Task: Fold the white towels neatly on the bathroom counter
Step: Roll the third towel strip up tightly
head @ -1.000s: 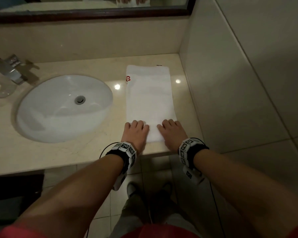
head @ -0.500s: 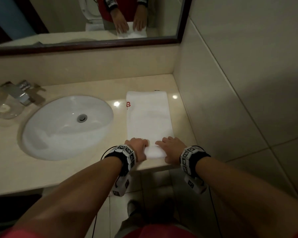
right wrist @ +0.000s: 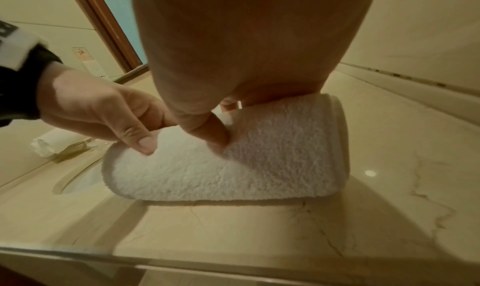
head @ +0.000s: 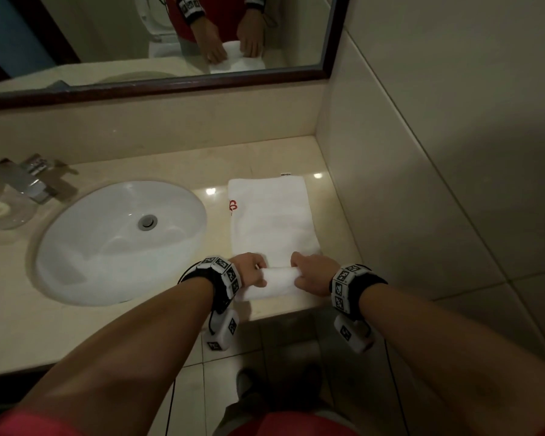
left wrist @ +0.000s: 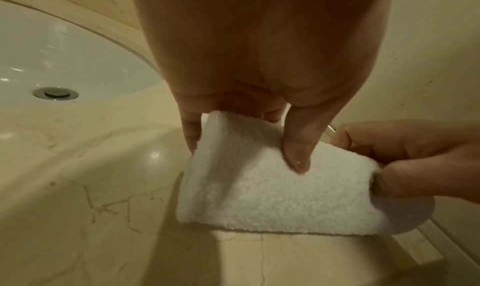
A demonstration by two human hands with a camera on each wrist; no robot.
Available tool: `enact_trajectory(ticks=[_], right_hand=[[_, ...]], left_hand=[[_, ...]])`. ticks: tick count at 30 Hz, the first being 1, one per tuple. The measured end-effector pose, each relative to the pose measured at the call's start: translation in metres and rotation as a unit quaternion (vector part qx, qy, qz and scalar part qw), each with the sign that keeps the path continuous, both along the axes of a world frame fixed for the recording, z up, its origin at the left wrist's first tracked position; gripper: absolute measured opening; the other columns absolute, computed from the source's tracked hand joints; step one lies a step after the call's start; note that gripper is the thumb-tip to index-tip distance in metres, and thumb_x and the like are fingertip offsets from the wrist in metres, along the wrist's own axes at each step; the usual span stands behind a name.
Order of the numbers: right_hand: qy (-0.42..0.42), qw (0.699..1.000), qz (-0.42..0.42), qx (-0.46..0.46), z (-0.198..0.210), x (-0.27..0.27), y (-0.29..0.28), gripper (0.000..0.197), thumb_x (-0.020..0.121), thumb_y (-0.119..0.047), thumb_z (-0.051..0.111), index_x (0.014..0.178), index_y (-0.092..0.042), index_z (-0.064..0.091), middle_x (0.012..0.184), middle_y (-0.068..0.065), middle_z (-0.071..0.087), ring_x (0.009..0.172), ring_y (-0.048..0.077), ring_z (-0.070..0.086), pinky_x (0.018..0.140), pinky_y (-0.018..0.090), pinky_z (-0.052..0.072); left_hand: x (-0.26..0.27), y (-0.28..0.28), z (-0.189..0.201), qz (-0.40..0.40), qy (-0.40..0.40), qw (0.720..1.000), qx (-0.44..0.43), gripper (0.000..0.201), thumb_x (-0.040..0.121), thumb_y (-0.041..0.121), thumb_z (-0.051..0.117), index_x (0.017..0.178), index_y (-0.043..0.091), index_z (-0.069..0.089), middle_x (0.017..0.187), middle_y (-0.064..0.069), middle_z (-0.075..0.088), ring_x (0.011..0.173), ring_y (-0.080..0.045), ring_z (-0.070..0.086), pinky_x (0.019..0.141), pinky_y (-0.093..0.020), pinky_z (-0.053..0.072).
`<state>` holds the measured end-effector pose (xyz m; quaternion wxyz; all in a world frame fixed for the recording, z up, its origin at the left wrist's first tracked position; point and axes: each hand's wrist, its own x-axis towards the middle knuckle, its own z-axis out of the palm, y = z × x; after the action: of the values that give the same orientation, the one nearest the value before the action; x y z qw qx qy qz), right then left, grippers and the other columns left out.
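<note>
The counter (head: 290,158) is taking up most of the view, pale marble-looking stone running out ahead of both hands to the wall. The sink (head: 107,247) is sitting off to the left of the left hand, with the tap (head: 29,180) further left and back. The mirror (head: 324,75) is hanging on the wall beyond the fingertips.

The towel (head: 271,221) is lying flat on the counter as a long strip, stretching straight away from the hands. Its near end is curling up and over, right between them, close to the counter's front edge.

The left hand (head: 249,272) is gripping the left side of that turned-up end, thumb pressing on the near face and fingers curling over the top. The right hand (head: 312,275) is doing the same on the right side, pinching the fold with a thumb dug into the terry.

Looks like the person is starting a fold or roll of the near end away from the body. The towel is thick, fluffy terry, so probably light and very floppy, not slippery at all. It's dimpling under the thumbs. Holding it near both outer edges seems smart, since the middle would likely sag or skew otherwise.
</note>
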<state>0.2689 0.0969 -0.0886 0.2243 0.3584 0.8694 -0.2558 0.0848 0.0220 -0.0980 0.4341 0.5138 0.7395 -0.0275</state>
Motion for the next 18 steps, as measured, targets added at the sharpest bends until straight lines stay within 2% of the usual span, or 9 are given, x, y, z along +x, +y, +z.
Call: enact_trajectory(ticks=[6,10,13,15,18], right_hand=[[0.005,0.999,0.016,0.027,-0.007,-0.006,0.006,0.034,0.09,-0.027,0.047,0.121,-0.015,0.053,0.12,0.008,0.048,0.11,0.027,0.048,0.09,0.039,0.043],[-0.006,0.996,0.046,0.079,-0.008,-0.008,0.008,0.039,0.092,-0.029,0.043,0.125,-0.016,0.057,0.121,0.009,0.047,0.11,0.028,0.046,0.092,0.041,0.042],[-0.016,0.995,0.049,0.086,-0.009,-0.009,0.007,0.038,0.093,-0.025,0.04,0.127,-0.018,0.056,0.122,0.01,0.049,0.112,0.028,0.045,0.093,0.042,0.041],[-0.007,0.996,0.038,0.079,-0.012,-0.01,0.006,0.04,0.094,-0.021,0.038,0.132,-0.022,0.052,0.124,0.008,0.051,0.114,0.028,0.046,0.095,0.042,0.04],[0.02,0.998,-0.024,0.061,-0.012,-0.011,0.005,0.044,0.092,-0.014,0.04,0.134,-0.027,0.044,0.124,0.005,0.053,0.112,0.027,0.049,0.095,0.038,0.04]], left_hand=[[-0.003,0.001,-0.002,0.002,0.004,1.0,0.003,0.036,0.087,0.027,0.064,0.122,0.02,0.061,0.123,-0.006,0.061,0.113,-0.024,0.055,0.097,-0.033,0.044],[-0.004,0.002,-0.003,0.01,0.009,1.0,0.022,0.036,0.088,0.024,0.062,0.123,0.018,0.063,0.123,-0.006,0.061,0.113,-0.024,0.055,0.094,-0.031,0.044],[-0.004,0.003,-0.004,0.009,0.012,0.999,0.034,0.031,0.086,0.022,0.06,0.116,0.016,0.068,0.115,-0.006,0.065,0.107,-0.024,0.059,0.087,-0.029,0.045],[-0.003,0.003,-0.004,0.006,0.017,0.999,0.032,0.029,0.087,0.021,0.059,0.114,0.015,0.069,0.112,-0.007,0.066,0.105,-0.023,0.06,0.084,-0.028,0.045],[-0.003,0.004,-0.007,0.0,0.026,0.999,0.036,0.032,0.088,0.022,0.057,0.119,0.017,0.065,0.118,-0.006,0.064,0.108,-0.023,0.058,0.088,-0.028,0.044]])
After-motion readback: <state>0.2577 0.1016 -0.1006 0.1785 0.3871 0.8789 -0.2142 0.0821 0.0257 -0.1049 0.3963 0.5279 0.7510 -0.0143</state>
